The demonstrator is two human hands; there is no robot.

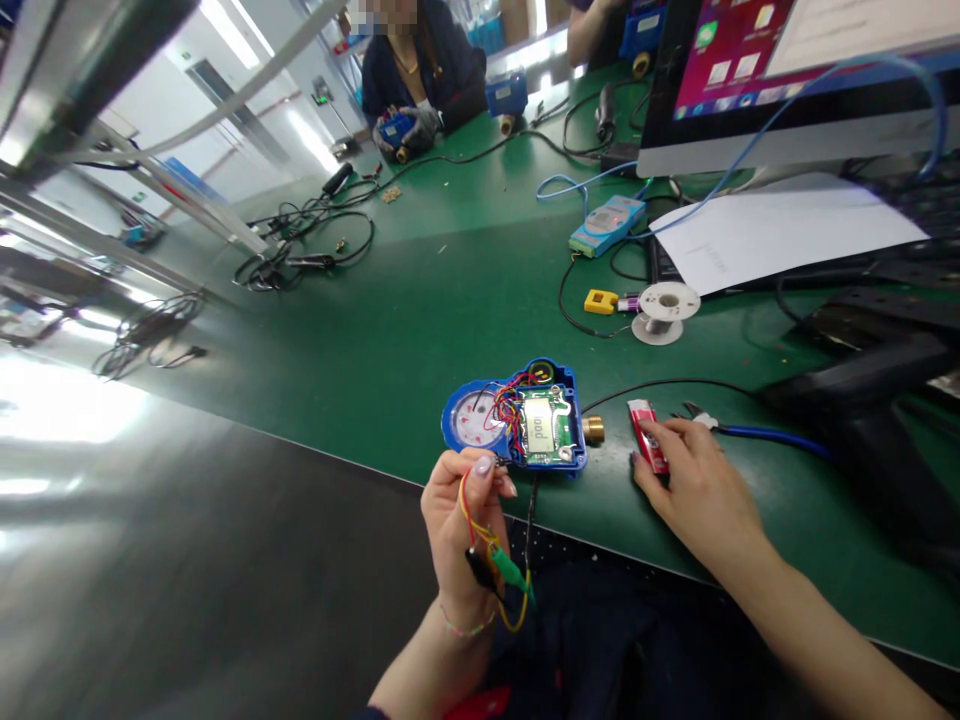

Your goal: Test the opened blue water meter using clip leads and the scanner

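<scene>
Red object (651, 451) partly hidden by right fingers (673, 447), monitor (780, 122) cut off at top, black device (885, 400) blurred

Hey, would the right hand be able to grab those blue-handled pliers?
Probably yes: the right hand is close beside the blue-handled pliers, with nothing visible between, though it's touching a red object.

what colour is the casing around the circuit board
Blue; the casing shows best in the head view.
</scene>
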